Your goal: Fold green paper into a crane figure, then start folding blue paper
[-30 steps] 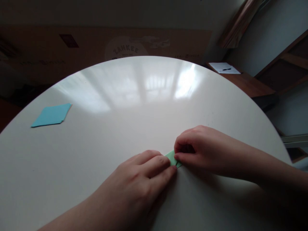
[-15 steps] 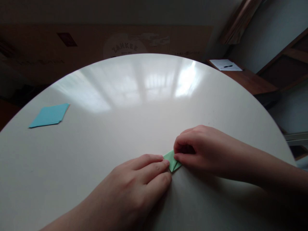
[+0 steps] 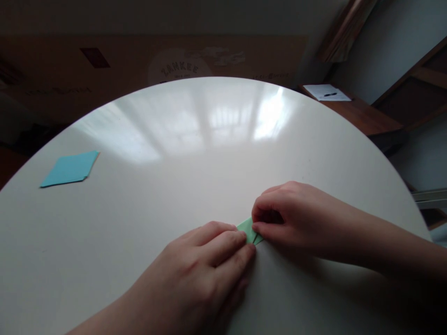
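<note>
A small piece of folded light green paper (image 3: 247,230) lies on the white table in front of me, partly hidden under my fingers. My left hand (image 3: 209,265) presses its fingertips on the paper's left side and near edge, holding it against the table. At the paper's right end, my right hand (image 3: 289,216) pinches it between thumb and curled index finger. A slanted fold line shows close to the right thumb tip.
A stack of blue paper squares (image 3: 70,169) rests at the left of the round white table (image 3: 157,195). Behind the table stands a large cardboard box (image 3: 125,65). Farther right, white paper (image 3: 319,91) and a black pen (image 3: 330,94) lie on a brown wooden surface (image 3: 370,115).
My left fingers have slid slightly right along the paper's near edge, covering its lower corner. My right hand keeps its pinch in the same place.
</note>
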The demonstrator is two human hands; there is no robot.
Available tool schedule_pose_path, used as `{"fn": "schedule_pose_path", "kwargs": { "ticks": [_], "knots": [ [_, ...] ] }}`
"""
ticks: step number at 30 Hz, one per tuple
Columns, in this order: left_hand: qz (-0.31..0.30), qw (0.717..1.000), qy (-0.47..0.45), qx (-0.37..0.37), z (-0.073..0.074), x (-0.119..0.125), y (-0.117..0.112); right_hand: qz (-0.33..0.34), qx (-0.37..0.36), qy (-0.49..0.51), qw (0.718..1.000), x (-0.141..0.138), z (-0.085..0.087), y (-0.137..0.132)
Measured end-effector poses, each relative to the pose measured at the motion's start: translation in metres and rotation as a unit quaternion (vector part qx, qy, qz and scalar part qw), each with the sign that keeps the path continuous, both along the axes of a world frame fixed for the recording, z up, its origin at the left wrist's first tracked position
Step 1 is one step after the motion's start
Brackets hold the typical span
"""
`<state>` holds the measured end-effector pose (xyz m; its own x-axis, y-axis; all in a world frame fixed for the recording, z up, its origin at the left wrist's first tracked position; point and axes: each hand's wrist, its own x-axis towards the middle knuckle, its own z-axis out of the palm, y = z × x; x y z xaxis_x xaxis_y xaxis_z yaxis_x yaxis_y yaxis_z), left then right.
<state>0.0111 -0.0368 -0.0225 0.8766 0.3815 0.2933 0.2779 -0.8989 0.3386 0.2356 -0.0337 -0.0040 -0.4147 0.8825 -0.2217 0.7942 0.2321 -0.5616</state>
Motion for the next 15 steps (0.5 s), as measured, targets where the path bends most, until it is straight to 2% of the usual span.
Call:
{"fn": "schedule_pose_path", "kwargs": {
  "ticks": [15],
  "knots": [
    [0.0, 1.0, -0.022, -0.016, 0.0024, 0.0001, 0.0027, -0.007, 0.015, -0.007, 1.0, -0.0003, -0.0024, -0.0009]
  ]
}}
